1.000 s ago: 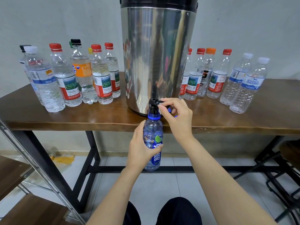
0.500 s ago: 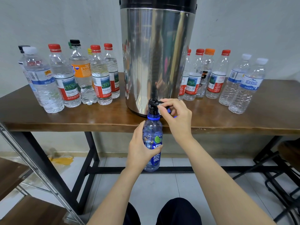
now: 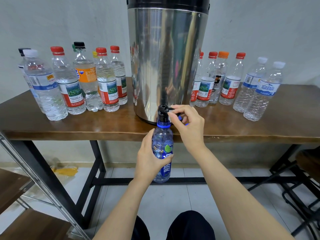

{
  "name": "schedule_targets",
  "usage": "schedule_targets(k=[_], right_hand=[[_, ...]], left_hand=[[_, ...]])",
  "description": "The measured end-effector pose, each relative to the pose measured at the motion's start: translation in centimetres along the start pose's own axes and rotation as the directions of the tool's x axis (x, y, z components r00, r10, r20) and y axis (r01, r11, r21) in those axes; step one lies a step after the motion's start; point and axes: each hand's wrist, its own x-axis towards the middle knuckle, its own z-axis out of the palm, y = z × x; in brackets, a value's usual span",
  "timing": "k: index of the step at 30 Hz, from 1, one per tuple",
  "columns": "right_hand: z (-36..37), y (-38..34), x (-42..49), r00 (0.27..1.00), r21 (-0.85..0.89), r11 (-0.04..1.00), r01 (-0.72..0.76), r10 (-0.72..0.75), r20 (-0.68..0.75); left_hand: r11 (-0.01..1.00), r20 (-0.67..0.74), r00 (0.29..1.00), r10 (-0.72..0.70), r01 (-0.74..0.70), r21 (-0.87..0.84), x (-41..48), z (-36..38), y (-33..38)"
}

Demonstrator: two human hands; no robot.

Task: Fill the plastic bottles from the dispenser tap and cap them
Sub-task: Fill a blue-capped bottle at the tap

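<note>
The left hand [image 3: 149, 158] grips a translucent blue bottle [image 3: 163, 141], its neck directly under the black tap [image 3: 162, 114] of the polished steel dispenser [image 3: 168, 58]; just above it, the right hand [image 3: 189, 125] pinches the tap lever [image 3: 171, 110]. Beyond the left hand stands a clear bottle [image 3: 86, 80] with an orange Fanta label.

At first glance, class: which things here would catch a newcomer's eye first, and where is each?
The tall steel dispenser stands mid-table near the front edge. Under its black tap the left hand holds a blue bottle, mouth up at the spout, while the right hand pinches its lever. Capped clear bottles crowd the table on both sides.
</note>
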Motion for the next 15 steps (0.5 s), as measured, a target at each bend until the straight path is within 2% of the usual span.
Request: schedule_targets(k=[15], right_hand=[[0.01,0.07,0.0,1.0,-0.003,1.0,-0.004,0.004,0.003]], left_hand=[[1.0,-0.001,1.0,-0.006,0.006,0.002,0.06,0.08,-0.08]])
